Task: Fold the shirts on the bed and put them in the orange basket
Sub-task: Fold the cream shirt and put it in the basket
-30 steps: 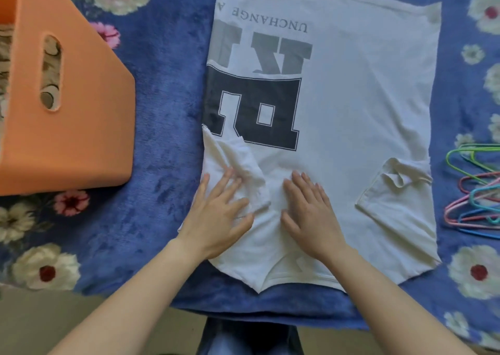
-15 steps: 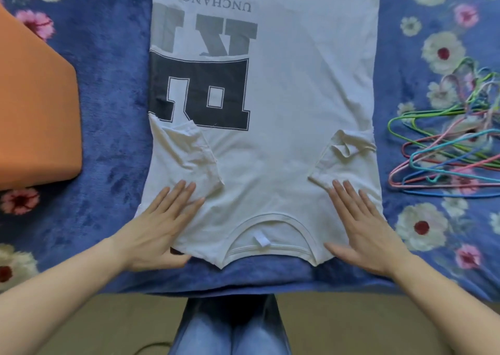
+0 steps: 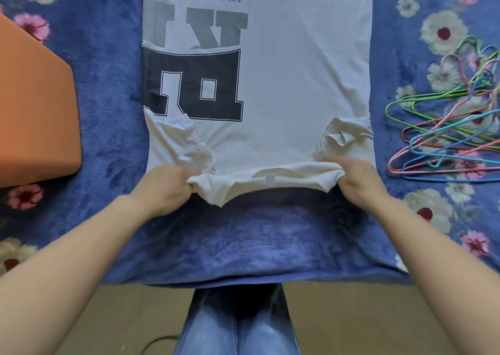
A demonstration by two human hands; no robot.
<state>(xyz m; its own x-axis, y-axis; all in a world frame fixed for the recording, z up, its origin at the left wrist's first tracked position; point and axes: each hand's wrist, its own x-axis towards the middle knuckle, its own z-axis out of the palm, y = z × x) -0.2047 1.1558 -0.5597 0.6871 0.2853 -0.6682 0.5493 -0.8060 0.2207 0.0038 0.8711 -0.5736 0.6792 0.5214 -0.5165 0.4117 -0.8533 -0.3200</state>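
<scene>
evidently both hands are closed on cloth: the left hand (image 3: 165,185) pinches the near left shoulder of the white t-shirt (image 3: 297,70), fingers curled over the bunched edge. the right hand (image 3: 359,181) pinches the near right shoulder the same way. between the two grips the collar edge is lifted off the bed and sags a little, with the small neck label (image 3: 270,179) showing at its middle. just beyond the hands both short sleeves are tucked inward onto the body, the left sleeve (image 3: 178,141) fairly flat, the right sleeve (image 3: 343,135) rumpled. from there the shirt runs straight away from the person, its long axis pointing from the collar at the hands to a hem that is out of view past the top edge. the dark block print (image 3: 194,84) reads upside down on its left half. so the whole garment lies ahead of the grips, and the next fold, as i judge it, carries the collar end forward along that axis with both hands moving evenly. the shirt rests on a blue floral blanket (image 3: 243,241). the orange basket (image 3: 35,111) stands to the left, apart from the shirt and nearer the left hand; a heap of coloured wire hangers (image 3: 446,138) lies to the right.
</scene>
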